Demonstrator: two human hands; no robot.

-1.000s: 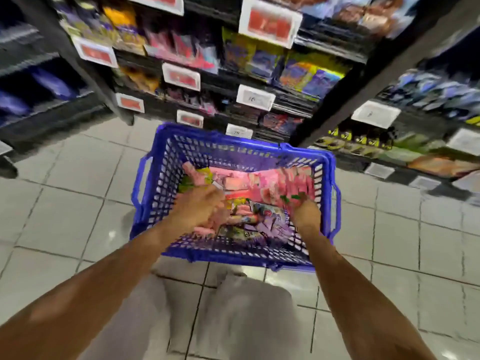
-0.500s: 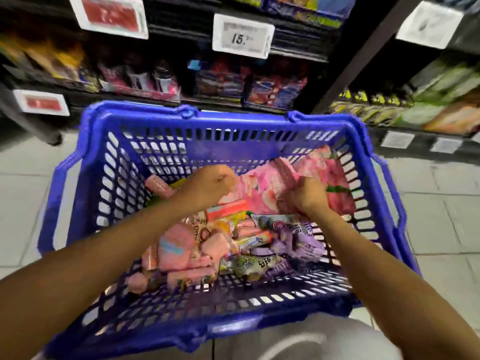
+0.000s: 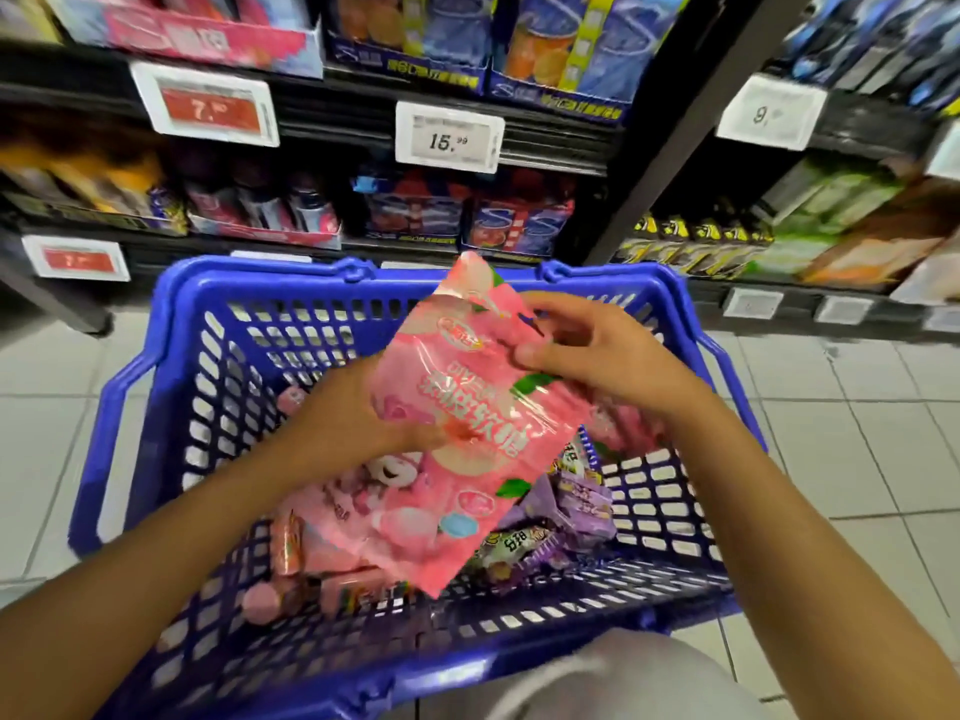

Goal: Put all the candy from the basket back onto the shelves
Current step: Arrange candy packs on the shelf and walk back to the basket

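Note:
A blue plastic basket (image 3: 171,387) sits on the tiled floor in front of dark shelves (image 3: 332,101). A large pink candy bag (image 3: 462,407) with white lettering is lifted above the basket, tilted. My left hand (image 3: 358,413) grips its lower left side from underneath, partly hidden by the bag. My right hand (image 3: 592,350) pinches its upper right edge. Under the bag lie more candy: pink packs (image 3: 332,532), pink rolls (image 3: 283,550) and purple wrapped sweets (image 3: 576,506).
Shelves hold boxed sweets with price tags (image 3: 449,137) reading 15.99 and a red tag (image 3: 208,103). A dark upright post (image 3: 670,127) splits the shelving. Green and yellow packs (image 3: 753,236) fill the right-hand shelf. Grey floor tiles (image 3: 857,433) surround the basket.
Both hands have taken the pink bag and raised it out of the heap in the basket. The camera has come closer to the basket and shelves.

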